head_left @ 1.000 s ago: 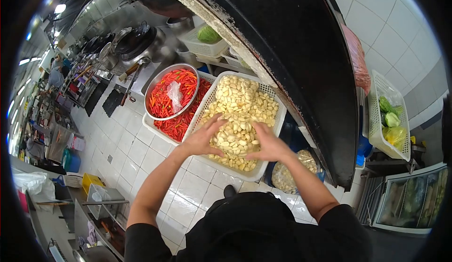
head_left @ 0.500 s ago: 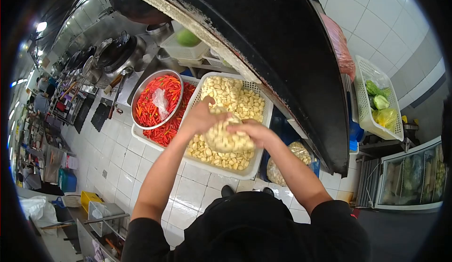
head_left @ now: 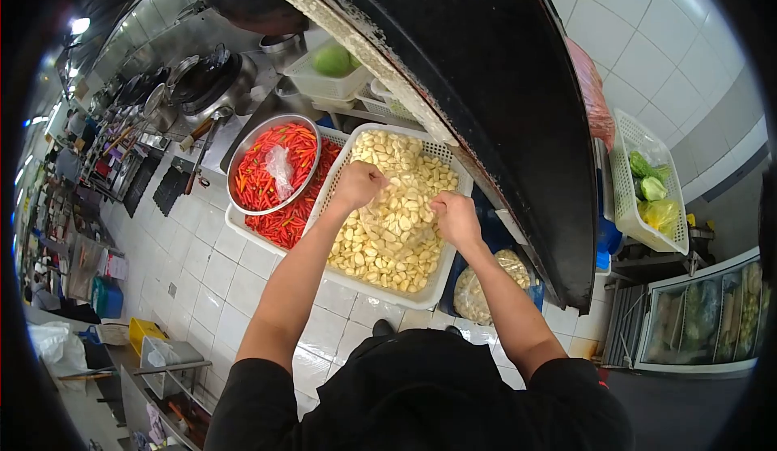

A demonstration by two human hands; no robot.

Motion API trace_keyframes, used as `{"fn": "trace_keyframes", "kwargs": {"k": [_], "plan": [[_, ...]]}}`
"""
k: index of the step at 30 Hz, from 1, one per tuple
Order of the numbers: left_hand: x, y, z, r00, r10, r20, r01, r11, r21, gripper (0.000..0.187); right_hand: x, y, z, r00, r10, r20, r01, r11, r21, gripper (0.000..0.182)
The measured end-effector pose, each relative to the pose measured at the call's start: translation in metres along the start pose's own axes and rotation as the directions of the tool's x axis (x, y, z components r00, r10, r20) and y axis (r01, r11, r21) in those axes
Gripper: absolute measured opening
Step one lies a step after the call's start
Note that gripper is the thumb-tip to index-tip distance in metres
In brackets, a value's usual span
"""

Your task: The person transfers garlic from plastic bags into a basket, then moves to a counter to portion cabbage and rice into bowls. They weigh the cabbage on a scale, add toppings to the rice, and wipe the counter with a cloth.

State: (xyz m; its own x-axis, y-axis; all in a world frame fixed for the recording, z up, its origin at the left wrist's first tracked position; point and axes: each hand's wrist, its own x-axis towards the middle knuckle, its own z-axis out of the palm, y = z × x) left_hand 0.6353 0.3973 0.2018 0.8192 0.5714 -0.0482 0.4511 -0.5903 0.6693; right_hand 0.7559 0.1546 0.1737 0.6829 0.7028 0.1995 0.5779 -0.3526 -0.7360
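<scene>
A clear plastic bag of peeled garlic cloves (head_left: 401, 218) rests on loose cloves (head_left: 376, 266) in a white perforated crate (head_left: 433, 291). My left hand (head_left: 360, 185) pinches the bag's upper left edge. On the opposite side, the fingers of my right hand (head_left: 456, 216) are closed on the bag's edge. Another heap of garlic, seemingly bagged, lies at the crate's far end, beyond my hands.
Left of the garlic stands a metal bowl of red chilies (head_left: 271, 168), on a crate of more chilies (head_left: 279, 228). A bag of garlic (head_left: 486, 289) sits in a blue container at right. A large black panel (head_left: 453, 62) slants overhead. Woks (head_left: 214, 82) stand far left.
The bag has gone from blurred, raised between my hands, to lying on the loose cloves. My hands have moved apart to its two sides, each gripping an edge.
</scene>
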Motion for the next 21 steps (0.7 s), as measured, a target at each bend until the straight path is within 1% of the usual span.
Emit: {"fn": "trace_keyframes", "kwargs": {"k": [1, 2, 4, 5, 7, 8, 10, 11, 12, 13, 14, 15, 16, 17, 18, 19, 20, 21], "plan": [[-0.001, 0.002, 0.004, 0.998, 0.020, -0.057, -0.018, 0.999, 0.032, 0.019, 0.002, 0.001, -0.002, 1.000, -0.009, 0.015, 0.009, 1.000, -0.019, 0.010], [-0.006, 0.005, 0.002, 0.998, 0.020, -0.059, -0.018, 0.999, 0.030, 0.019, 0.001, -0.005, -0.007, 1.000, -0.011, 0.015, 0.011, 1.000, -0.022, 0.010], [-0.014, 0.011, -0.004, 0.963, 0.200, -0.181, -0.196, 0.980, 0.044, 0.012, 0.001, -0.017, -0.020, 0.990, -0.141, 0.003, 0.141, 0.988, -0.066, 0.008], [-0.025, 0.022, -0.015, 0.961, 0.202, -0.190, -0.197, 0.979, 0.045, 0.012, 0.000, -0.030, -0.030, 0.989, -0.150, 0.003, 0.150, 0.986, -0.067, 0.008], [-0.050, 0.049, -0.038, 0.945, 0.165, -0.281, -0.193, 0.979, -0.072, 0.011, -0.008, -0.055, -0.042, 0.978, -0.178, -0.112, 0.185, 0.981, 0.054, 0.006], [-0.051, 0.052, -0.041, 0.948, 0.161, -0.276, -0.188, 0.979, -0.075, 0.011, -0.003, -0.052, -0.036, 0.979, -0.173, -0.107, 0.179, 0.982, 0.055, 0.006], [-0.053, 0.055, -0.042, 0.967, 0.120, -0.223, -0.153, 0.979, -0.136, 0.011, 0.005, -0.043, -0.025, 0.966, -0.257, -0.039, 0.256, 0.966, -0.023, 0.006], [-0.058, 0.053, -0.037, 0.922, 0.250, -0.294, -0.281, 0.957, -0.069, 0.011, 0.013, -0.050, -0.030, 0.959, -0.279, -0.057, 0.278, 0.960, -0.027, 0.006], [-0.067, 0.065, -0.044, 0.899, 0.303, -0.316, -0.342, 0.937, -0.076, 0.010, 0.019, -0.059, -0.036, 0.941, -0.322, -0.108, 0.319, 0.947, -0.041, 0.006], [-0.062, 0.065, -0.048, 0.903, 0.275, -0.329, -0.322, 0.942, -0.097, 0.010, 0.011, -0.063, -0.037, 0.931, -0.339, -0.134, 0.336, 0.941, -0.047, 0.006], [-0.063, 0.061, -0.047, 0.917, 0.232, -0.326, -0.286, 0.950, -0.128, 0.010, 0.002, -0.060, -0.035, 0.941, -0.321, -0.110, 0.319, 0.947, -0.037, 0.006], [-0.068, 0.069, -0.053, 0.941, 0.149, -0.304, -0.222, 0.950, -0.220, 0.010, 0.003, -0.059, -0.036, 0.946, -0.322, -0.035, 0.320, 0.945, -0.064, 0.006], [-0.073, 0.069, -0.055, 0.936, 0.156, -0.316, -0.231, 0.949, -0.213, 0.010, 0.017, -0.064, -0.041, 0.938, -0.346, 0.017, 0.346, 0.933, -0.097, 0.007], [-0.075, 0.071, -0.059, 0.903, 0.230, -0.364, -0.311, 0.933, -0.183, 0.009, 0.016, -0.076, -0.049, 0.921, -0.375, -0.102, 0.374, 0.927, -0.031, 0.010], [-0.080, 0.069, -0.057, 0.874, 0.284, -0.393, -0.370, 0.915, -0.161, 0.010, 0.032, -0.079, -0.052, 0.918, -0.383, -0.104, 0.382, 0.924, -0.032, 0.010], [-0.071, 0.058, -0.056, 0.899, 0.229, -0.373, -0.293, 0.948, -0.125, 0.011, 0.032, -0.074, -0.050, 0.937, -0.349, -0.004, 0.349, 0.937, -0.009, 0.008], [-0.071, 0.056, -0.059, 0.955, 0.082, -0.286, -0.174, 0.934, -0.312, 0.012, 0.022, -0.069, -0.047, 0.945, -0.313, 0.096, 0.313, 0.950, 0.012, 0.006], [-0.084, 0.057, -0.059, 0.946, 0.124, -0.300, -0.210, 0.939, -0.273, 0.013, 0.020, -0.074, -0.051, 0.937, -0.348, 0.023, 0.348, 0.937, -0.029, 0.008]]}}
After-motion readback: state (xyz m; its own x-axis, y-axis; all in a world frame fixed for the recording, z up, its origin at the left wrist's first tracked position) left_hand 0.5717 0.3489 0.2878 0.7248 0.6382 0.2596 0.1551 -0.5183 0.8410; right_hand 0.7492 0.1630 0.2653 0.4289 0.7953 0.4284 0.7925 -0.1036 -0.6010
